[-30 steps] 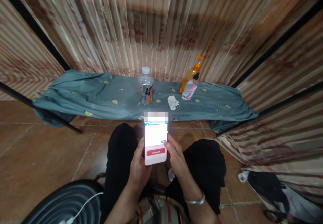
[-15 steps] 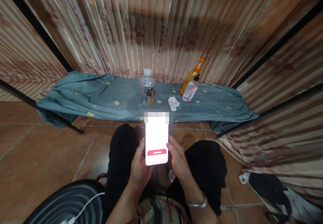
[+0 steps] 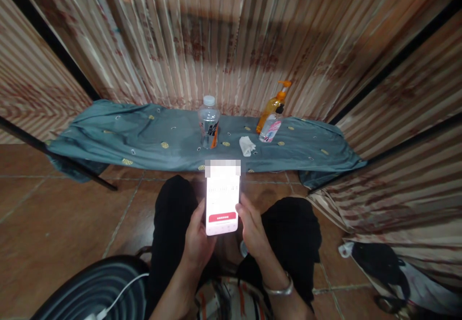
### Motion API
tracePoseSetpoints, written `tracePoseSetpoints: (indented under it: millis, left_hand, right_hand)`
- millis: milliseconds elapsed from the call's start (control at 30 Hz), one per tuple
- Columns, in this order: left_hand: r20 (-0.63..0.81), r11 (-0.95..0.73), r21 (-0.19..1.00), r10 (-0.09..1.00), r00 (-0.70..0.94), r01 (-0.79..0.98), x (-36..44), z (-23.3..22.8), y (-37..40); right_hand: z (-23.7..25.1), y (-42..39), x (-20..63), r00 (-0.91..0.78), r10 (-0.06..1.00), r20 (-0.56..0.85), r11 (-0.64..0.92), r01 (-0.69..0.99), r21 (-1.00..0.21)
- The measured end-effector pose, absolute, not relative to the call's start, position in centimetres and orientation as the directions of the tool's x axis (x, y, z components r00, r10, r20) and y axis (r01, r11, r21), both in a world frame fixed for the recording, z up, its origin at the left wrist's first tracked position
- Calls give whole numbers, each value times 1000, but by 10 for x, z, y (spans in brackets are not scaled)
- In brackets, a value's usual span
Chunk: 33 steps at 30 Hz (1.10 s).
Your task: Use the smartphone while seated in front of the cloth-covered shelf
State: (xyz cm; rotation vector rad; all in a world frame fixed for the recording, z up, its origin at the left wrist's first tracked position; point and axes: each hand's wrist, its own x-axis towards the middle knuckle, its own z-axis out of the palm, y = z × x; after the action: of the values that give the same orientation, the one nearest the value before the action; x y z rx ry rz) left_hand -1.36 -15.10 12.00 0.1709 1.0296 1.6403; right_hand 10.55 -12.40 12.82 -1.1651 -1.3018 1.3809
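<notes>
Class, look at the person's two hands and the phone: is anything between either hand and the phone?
Nothing visible. The left hand and the right hand grip the phone directly by its sides, above the knees.

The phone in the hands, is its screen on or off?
On. The phone glows bright white with a red bar low on the display, held between the left hand and right hand.

Striped curtain walls point(image 3: 231, 36), brown tiled floor point(image 3: 65, 214)
</notes>
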Motion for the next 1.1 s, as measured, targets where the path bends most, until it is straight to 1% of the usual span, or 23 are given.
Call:
tracePoseSetpoints:
  millis: [133, 267, 433, 600, 833, 933, 1100]
  left_hand:
    - [-396, 14, 703, 838, -375, -711, -16, 117, -152]
    - [-421, 59, 654, 856, -298, -754, -18, 119, -149]
    - [-446, 43, 623, 840, -309, -781, -20, 130, -143]
    - [-421, 11, 617, 849, -319, -787, -22, 135, -137]
    - [-373, -12, 635, 871, -320, -772, -24, 140, -132]
    - [-383, -25, 622, 862, -333, -782, -25, 142, -131]
    - [-398, -10, 596, 865, -306, -803, -24, 144, -130]
  right_hand:
    - [132, -123, 105, -206, 978, -35, -29, 32, -999]
    - [134, -121, 106, -243, 970, -23, -14, 38, -999]
    - [134, -119, 106, -255, 967, -11, -10, 4, -1000]
    - [131, -120, 107, -280, 960, -7, -7, 1, -1000]
    - [123, -124, 112, -290, 955, 57, 61, 6, -998]
    - [120, -127, 112, -295, 954, 48, 52, 3, -999]
    - [117, -129, 110, -298, 954, 17, 29, 37, -999]
